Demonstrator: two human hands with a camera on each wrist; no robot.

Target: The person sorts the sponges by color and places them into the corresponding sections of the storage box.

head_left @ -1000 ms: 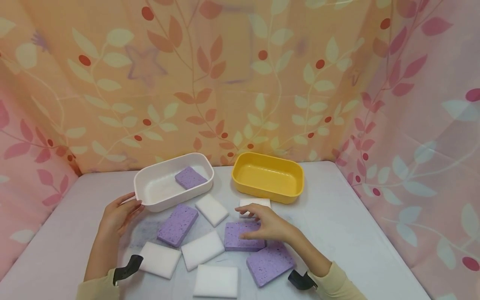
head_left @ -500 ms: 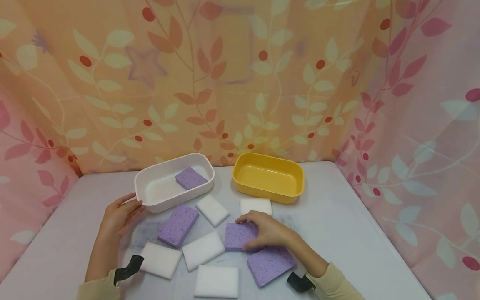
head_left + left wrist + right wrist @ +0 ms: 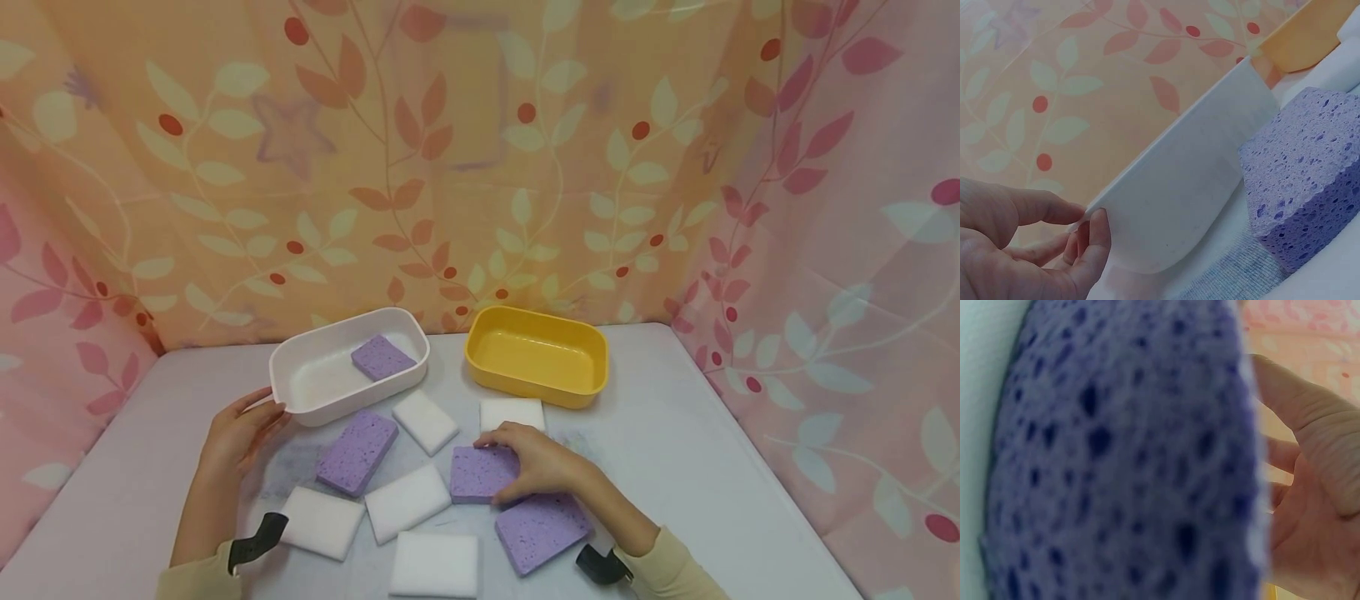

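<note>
My left hand (image 3: pixel 234 435) pinches the near left corner of a white plastic bin (image 3: pixel 360 398); the left wrist view shows thumb and fingertips at its rim (image 3: pixel 1147 150). Inside that bin lies a purple sponge (image 3: pixel 381 357). My right hand (image 3: pixel 546 467) spans another purple sponge (image 3: pixel 476 475) on the table, fingers at its far edge and thumb at its near edge, covering its right part. Just below the hand lies a third purple sponge (image 3: pixel 542 533), which fills much of the right wrist view and hides the fingertips there.
A yellow bin (image 3: pixel 528 385) stands at the back, right of the white one. One more purple sponge (image 3: pixel 357 452) lies before the white bin. Several white sponges are spread around, among them one (image 3: pixel 512 412) behind my right hand and one (image 3: pixel 433 563) at the front. Curtains hang behind.
My right hand has come down and closed in on the purple sponge, its fingers reaching the far edge and the thumb the near edge. The left hand has stayed at the bin.
</note>
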